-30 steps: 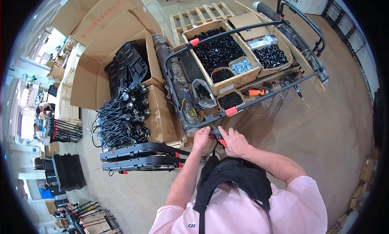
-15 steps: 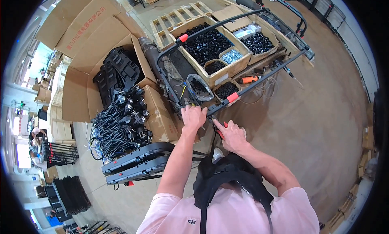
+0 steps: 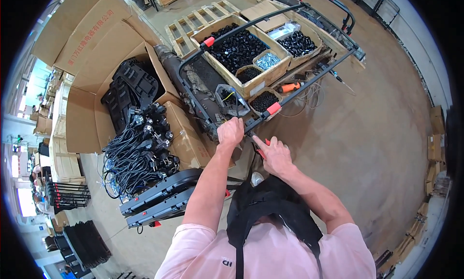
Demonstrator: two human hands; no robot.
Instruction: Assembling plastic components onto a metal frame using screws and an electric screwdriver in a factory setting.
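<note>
My left hand (image 3: 230,131) is closed in a fist at the near corner of a black tubular frame (image 3: 314,88). A thin black cable (image 3: 237,111) rises out of the fist, and a yellow wire (image 3: 229,96) shows just above it. My right hand (image 3: 277,157) is wrapped round a red-handled hand tool (image 3: 262,152), index finger stretched along it toward the frame; its jaws are too small to make out. Red clips (image 3: 274,109) sit on the frame's bars. Beneath the frame lie a plastic bag of dark parts (image 3: 231,101) and a tub of small black pieces (image 3: 265,101).
A large open carton (image 3: 79,119) with black plastic covers and bundled plug cables (image 3: 135,153) stands to the left. Black panels (image 3: 162,194) lean below it. Wooden bins (image 3: 256,88) of black parts and screws sit beyond, with an orange-handled tool (image 3: 290,87) beside them.
The view has shifted slightly. My left hand has closed more into a fist, with the black cable now standing up from it. My right hand keeps its grip on the red-handled tool.
</note>
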